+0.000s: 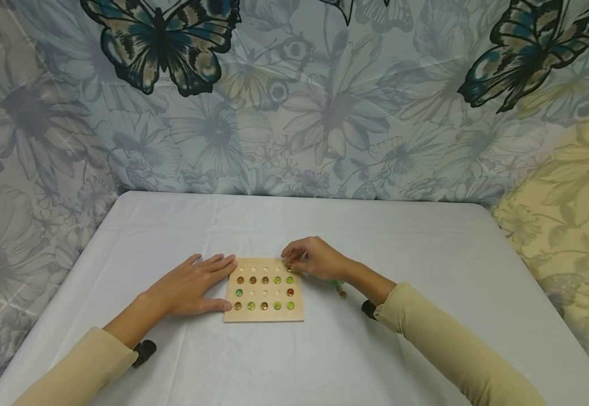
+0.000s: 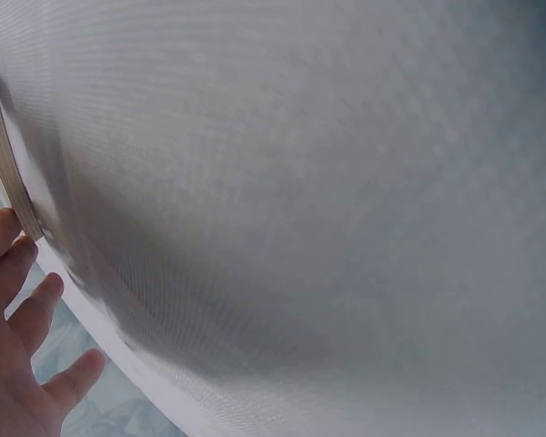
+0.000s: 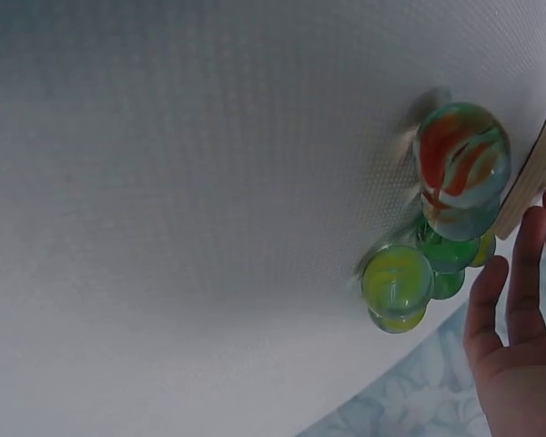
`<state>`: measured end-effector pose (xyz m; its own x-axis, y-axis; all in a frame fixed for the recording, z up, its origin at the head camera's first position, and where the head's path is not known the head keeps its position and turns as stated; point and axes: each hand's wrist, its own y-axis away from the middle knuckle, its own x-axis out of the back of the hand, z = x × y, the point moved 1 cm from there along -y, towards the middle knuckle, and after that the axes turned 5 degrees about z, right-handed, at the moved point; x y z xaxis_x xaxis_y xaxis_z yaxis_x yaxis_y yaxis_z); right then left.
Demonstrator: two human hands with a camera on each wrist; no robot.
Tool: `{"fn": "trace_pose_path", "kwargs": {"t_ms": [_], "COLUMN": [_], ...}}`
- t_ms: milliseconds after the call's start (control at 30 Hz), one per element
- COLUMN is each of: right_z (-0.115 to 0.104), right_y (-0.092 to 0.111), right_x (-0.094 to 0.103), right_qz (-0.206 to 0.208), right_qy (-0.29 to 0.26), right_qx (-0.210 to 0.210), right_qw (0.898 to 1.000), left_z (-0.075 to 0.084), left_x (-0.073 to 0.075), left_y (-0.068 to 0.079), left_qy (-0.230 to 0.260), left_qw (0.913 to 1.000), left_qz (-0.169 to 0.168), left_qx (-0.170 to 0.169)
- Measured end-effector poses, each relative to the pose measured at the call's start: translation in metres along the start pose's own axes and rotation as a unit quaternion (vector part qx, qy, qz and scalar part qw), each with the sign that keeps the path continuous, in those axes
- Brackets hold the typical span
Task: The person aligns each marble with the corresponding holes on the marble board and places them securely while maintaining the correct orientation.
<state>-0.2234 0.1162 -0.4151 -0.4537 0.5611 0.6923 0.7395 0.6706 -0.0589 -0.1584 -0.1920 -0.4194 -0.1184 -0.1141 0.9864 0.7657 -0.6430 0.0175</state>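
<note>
A pale wooden board (image 1: pixel 264 322) with rows of round holes lies flat on the table. Glass marbles fill its second and front rows. The third row holds a green marble (image 1: pixel 239 292) at its left end and a reddish marble (image 1: pixel 290 292) at its right; its middle holes are bare. My left hand (image 1: pixel 193 286) rests along the board's left edge, fingers spread and thumb near the front corner. Over the far right corner, my right hand (image 1: pixel 319 259) pinches a small marble (image 1: pixel 289 268) at the far row. Bare holes run leftward from there.
Right of the board, under my right forearm, lies a group of loose marbles (image 1: pixel 338 286). Up close in the right wrist view are an orange-and-white marble (image 3: pixel 462 155) and a yellow-green marble (image 3: pixel 397 281). White cloth (image 1: pixel 183 220) covers the table; patterned fabric (image 1: pixel 294 113) hangs behind.
</note>
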Motion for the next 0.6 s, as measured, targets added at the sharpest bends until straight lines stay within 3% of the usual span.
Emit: {"fn": "trace_pose_path", "kwargs": {"t_ms": [300, 600], "right_z": [-0.002, -0.006], "right_y": [0.001, 0.011], "right_x": [0.003, 0.025], "right_qz": [0.000, 0.016], "right_qy": [0.007, 0.020], "right_qx": [-0.004, 0.015], "right_qw": [1.000, 1.000], "left_z": [-0.001, 0.000], "left_x": [-0.001, 0.000], "left_y": [-0.001, -0.001], "left_qy": [-0.002, -0.003], "left_qw": [1.0000, 1.0000], "left_qz": [0.000, -0.005], "left_qx": [-0.001, 0.002]}}
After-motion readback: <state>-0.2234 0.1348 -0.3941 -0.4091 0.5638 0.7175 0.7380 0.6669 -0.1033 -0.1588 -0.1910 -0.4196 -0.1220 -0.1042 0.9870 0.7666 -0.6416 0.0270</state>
